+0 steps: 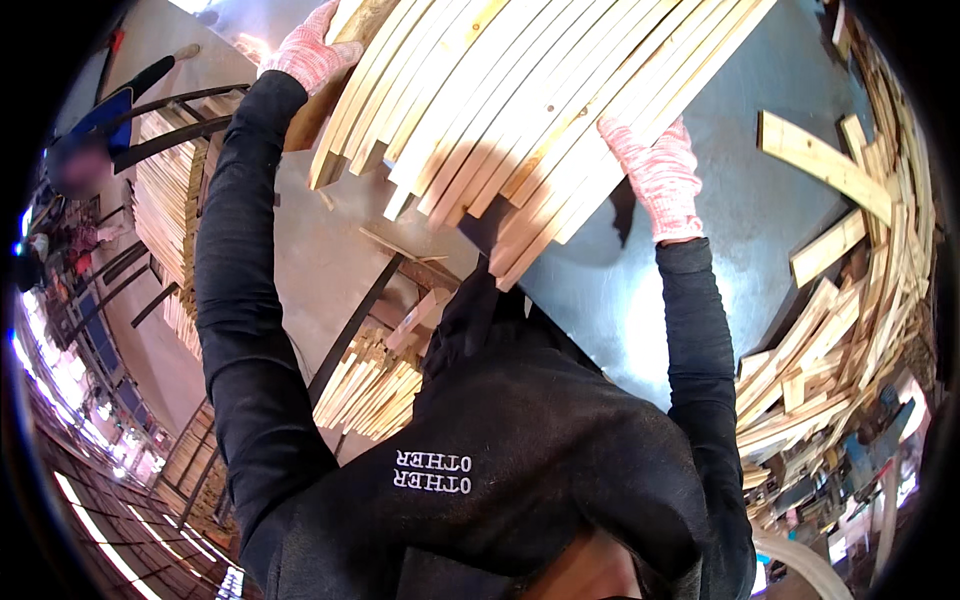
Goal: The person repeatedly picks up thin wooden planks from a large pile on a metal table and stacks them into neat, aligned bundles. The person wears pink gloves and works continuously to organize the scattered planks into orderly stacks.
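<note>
A wide row of long, pale wooden strips (540, 100) lies side by side in front of me, the near ends uneven and jutting past the metal table's edge. My left hand (312, 52), in a pink-and-white knit glove, clasps the row's left side by a darker brown wooden piece (318, 112), thumb toward the strips; its fingertips are partly cut off by the upper edge. At the right side my right hand (660, 175), gloved alike, grips the outer strips, thumb on top of them and fingers along the side. Their far ends run out of view.
The grey metal table (600, 290) extends rightward, with a loose board (820, 162) and a heap of offcuts (850, 350) along its right side. Stacked strips (370, 385) stand low on a rack at left of my body. Farther left are another stack (165, 200) and a person (90, 150).
</note>
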The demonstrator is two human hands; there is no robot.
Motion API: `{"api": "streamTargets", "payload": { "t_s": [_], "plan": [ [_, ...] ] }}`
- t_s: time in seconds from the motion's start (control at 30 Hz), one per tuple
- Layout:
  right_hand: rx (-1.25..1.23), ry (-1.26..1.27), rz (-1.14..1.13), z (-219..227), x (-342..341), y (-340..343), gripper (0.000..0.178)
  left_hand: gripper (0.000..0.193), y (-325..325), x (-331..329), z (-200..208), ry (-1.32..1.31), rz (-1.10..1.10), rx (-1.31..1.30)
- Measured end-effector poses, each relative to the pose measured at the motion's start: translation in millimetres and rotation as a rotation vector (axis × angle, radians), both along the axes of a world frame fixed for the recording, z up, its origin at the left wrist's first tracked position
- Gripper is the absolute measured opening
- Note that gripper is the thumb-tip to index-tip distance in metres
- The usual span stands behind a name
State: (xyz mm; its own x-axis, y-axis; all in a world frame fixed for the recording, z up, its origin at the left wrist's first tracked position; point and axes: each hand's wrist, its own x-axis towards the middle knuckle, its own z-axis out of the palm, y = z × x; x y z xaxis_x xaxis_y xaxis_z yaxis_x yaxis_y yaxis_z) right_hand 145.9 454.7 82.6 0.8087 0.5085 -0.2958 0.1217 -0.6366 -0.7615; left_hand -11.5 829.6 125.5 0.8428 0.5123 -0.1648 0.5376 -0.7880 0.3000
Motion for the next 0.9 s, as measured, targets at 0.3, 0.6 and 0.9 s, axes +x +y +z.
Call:
{"api": "streamTargets", "payload": {
  "t_s": [0.3, 0.6, 0.9],
  "plan": [
    [0.003, 0.169, 0.063, 8, 2, 33, 0.071, 0.074, 33, 0, 53, 0.142, 0.206, 0.092],
    [-0.267, -0.657, 0.038, 43, 186, 45, 0.079, 0.06, 3, -186, 66, -0.416, 0.546, -0.79],
    [-0.52, -0.73, 0.387, 6, 306, 123, 0.089, 0.078, -180, -228, 9, -0.715, 0.778, -1.499]
  ]
}}
